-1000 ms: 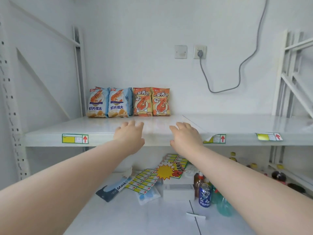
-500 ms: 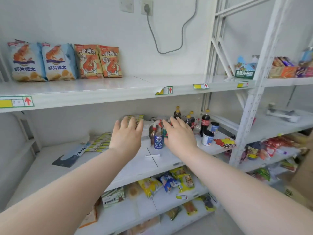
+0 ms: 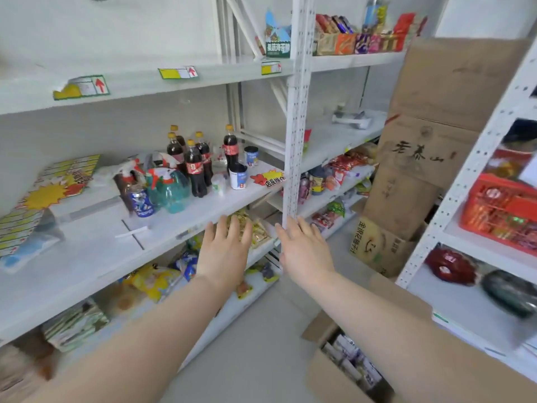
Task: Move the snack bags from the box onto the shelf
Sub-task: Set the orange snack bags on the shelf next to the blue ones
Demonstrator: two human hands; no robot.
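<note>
Head camera is showing both arms reaching forward with nothing in them: the left hand and the right hand are spread flat, fingers loose. A second ago they were hovering at the white metal upper shelf where four shrimp-chip bags stood; now the view is swinging right and downward, so a fresh pickup is likely starting. The open brown cardboard box is lying below the right forearm, holding pale snack bags. Beyond the left fingers, dark cola bottles and green spray bottles are crowding the middle shelf. The white perforated upright post is standing just past the right fingertips, possibly obstructing the sweep downward.
</note>
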